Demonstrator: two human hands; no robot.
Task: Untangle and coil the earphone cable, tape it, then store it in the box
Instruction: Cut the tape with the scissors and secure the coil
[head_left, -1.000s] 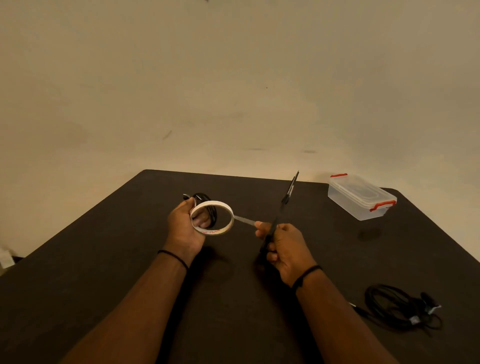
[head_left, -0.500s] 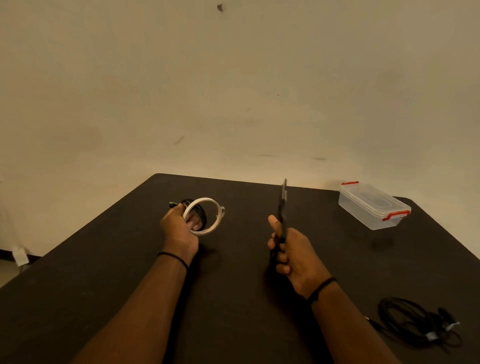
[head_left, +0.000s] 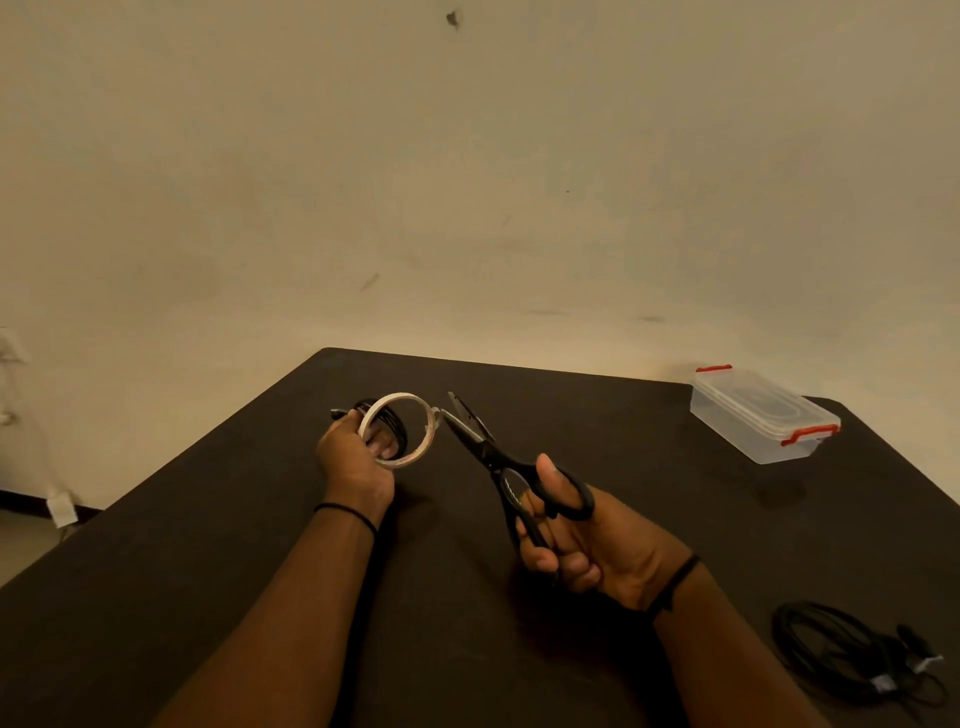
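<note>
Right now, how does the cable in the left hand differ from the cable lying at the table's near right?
The held cable is a tight coil gripped with the tape roll in the left hand; the loose cable sprawls wider on the table, untouched. Both are black.

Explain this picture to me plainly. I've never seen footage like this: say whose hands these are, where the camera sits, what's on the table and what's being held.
There is no machine here: a person works with bare hands, and a camera worn on their head looks forward and down, so both arms enter from the bottom edge.

The left hand grips a white tape roll together with a coiled black earphone cable behind it. The right hand holds black scissors, blades parted and pointing at the tape's loose end.

On the dark table sit a clear plastic box with red clips, lid on, at the far right, and another bundle of black cable at the near right.
</note>
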